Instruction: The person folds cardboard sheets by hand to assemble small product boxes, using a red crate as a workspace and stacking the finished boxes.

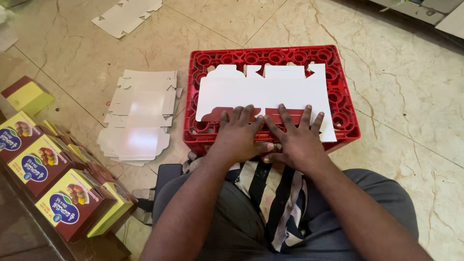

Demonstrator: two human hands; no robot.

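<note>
Head camera looks down past my lap at an upturned red plastic crate [344,126] on the marble-patterned tile floor [411,96]. A flat, unfolded carton blank [263,92] lies white side up across the crate's top, its cut tabs pointing away from me and a strip of its dark red printed side folded up along the near edge.

My left hand [238,135] rests palm down on that near edge, fingers spread and flat, pressing on the folded strip rather than gripping anything. My right hand [296,137] lies just beside it in the same way, fingers splayed over the red strip and the white card, thumb tucked in towards the left hand. The two thumbs meet or nearly meet at the crate's near rim; I cannot tell which.

On the floor just left of the crate sits a loose stack of more flat blanks [140,116], white side up and fanned unevenly. Another single blank [126,15] lies well apart near the top of the view. Along the far left stands a row of finished boxes [58,193], dark red and yellow with pictures on their faces, leaning against one another.

A black and white striped cloth [278,198] hangs between my knees, over my grey trousers [377,193].
</note>
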